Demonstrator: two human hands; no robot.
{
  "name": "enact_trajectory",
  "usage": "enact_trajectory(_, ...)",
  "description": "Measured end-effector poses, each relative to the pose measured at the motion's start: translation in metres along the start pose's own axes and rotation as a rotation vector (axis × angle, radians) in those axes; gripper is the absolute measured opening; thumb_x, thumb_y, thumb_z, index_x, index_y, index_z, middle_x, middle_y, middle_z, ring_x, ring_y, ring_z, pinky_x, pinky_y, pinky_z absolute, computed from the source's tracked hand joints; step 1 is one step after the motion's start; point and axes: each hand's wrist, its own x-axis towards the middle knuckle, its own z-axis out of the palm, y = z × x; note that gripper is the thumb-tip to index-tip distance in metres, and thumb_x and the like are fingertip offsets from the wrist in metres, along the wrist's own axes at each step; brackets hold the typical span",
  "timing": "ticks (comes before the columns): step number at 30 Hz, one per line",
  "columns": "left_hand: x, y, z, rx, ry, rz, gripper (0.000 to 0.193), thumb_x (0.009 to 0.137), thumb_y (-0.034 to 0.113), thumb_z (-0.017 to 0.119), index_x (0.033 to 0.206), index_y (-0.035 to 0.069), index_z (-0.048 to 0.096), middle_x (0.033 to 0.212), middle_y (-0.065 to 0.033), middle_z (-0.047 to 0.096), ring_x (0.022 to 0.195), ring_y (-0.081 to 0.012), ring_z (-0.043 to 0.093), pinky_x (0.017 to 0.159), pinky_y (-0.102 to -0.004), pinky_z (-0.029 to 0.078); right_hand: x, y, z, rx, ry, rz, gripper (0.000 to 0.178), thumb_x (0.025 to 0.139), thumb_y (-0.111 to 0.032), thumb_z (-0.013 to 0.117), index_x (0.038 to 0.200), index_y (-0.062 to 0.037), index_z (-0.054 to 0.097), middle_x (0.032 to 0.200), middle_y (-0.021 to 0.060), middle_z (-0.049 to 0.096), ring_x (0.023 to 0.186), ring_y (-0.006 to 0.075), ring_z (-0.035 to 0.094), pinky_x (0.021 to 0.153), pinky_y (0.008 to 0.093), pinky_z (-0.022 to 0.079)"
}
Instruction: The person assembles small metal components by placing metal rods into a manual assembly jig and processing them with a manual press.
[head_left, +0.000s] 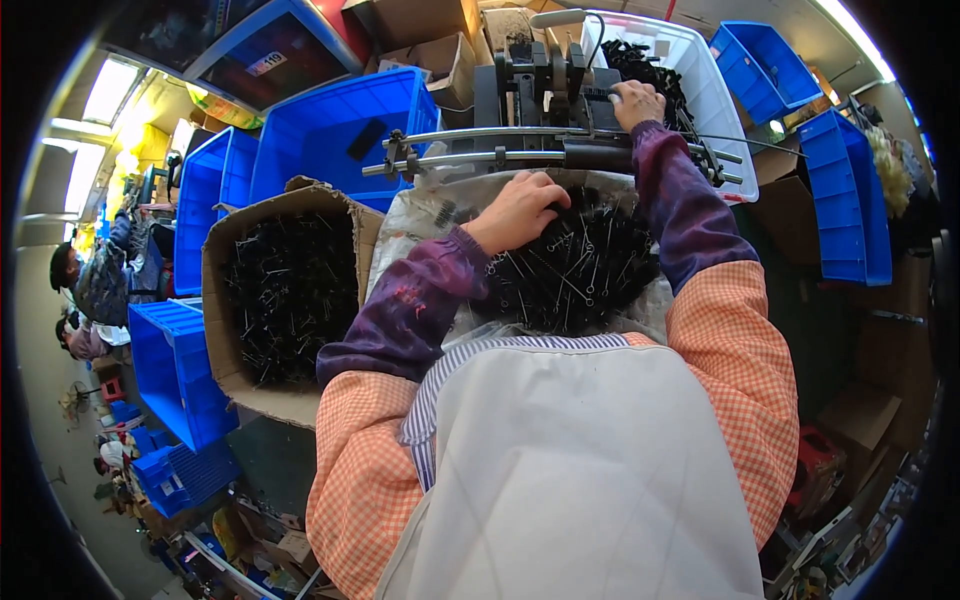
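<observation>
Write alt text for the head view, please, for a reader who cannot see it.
A person's left hand touches a pile of black, brush-like pieces with looped wire stems, while the right hand is at a dark machine. A cardboard box of similar pieces stands left, near blue bins.

Undersides of right fingers (626,90) out of sight above black machine (540,76)

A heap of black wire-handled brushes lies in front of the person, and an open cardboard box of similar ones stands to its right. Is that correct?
Not quite: the head view shows the open cardboard box left of the brush heap.
</observation>
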Motion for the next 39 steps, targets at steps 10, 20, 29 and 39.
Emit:
enact_trajectory(10,0.000,0.025,-0.042,-0.193,0.046,-0.142,0.021,0.075,0.002,0.057,0.096,0.001,0.058,0.099,-0.0138,0.056,0.090,-0.0299,0.057,0.078,-0.0327,0.046,-0.019,-0.025,-0.004,-0.034,-0.008,-0.001,0.035,0.083,-0.039,0.050,0.100,-0.0124,0.064,0.104,0.0086,0.055,0.105,0.0271,0.043,0.088,0.0425,0.031)
enact_trajectory(20,0.002,0.034,-0.041,-0.119,0.206,-0.116,0.022,0.078,0.002,0.052,0.100,0.000,0.056,0.098,-0.0170,0.057,0.090,-0.0338,0.056,0.078,-0.0342,0.046,-0.023,-0.077,0.005,-0.013,0.029,-0.043,0.029,0.085,-0.030,0.045,0.100,-0.0116,0.062,0.106,0.0085,0.056,0.108,0.0247,0.043,0.089,0.0428,0.027)
enact_trajectory(29,0.001,0.037,-0.052,-0.282,0.179,-0.318,0.023,0.081,0.009,0.061,0.102,0.000,0.056,0.072,-0.0111,0.060,0.066,-0.0166,0.060,0.060,-0.0259,0.046,-0.016,-0.009,0.000,-0.019,0.025,-0.037,0.028,0.083,-0.028,0.047,0.101,-0.0121,0.062,0.106,0.0095,0.056,0.107,0.0245,0.050,0.089,0.0434,0.032)
enact_trajectory(39,0.024,0.041,-0.036,-0.210,0.203,-0.213,0.024,0.079,0.008,0.061,0.101,0.000,0.056,0.078,-0.0170,0.062,0.070,-0.0271,0.062,0.064,-0.0309,0.047,0.002,0.044,-0.055,-0.206,-0.035,0.356,0.033,0.085,-0.027,0.049,0.114,-0.0110,0.051,0.110,0.0125,0.056,0.097,0.0275,0.060,0.084,0.0421,0.041)
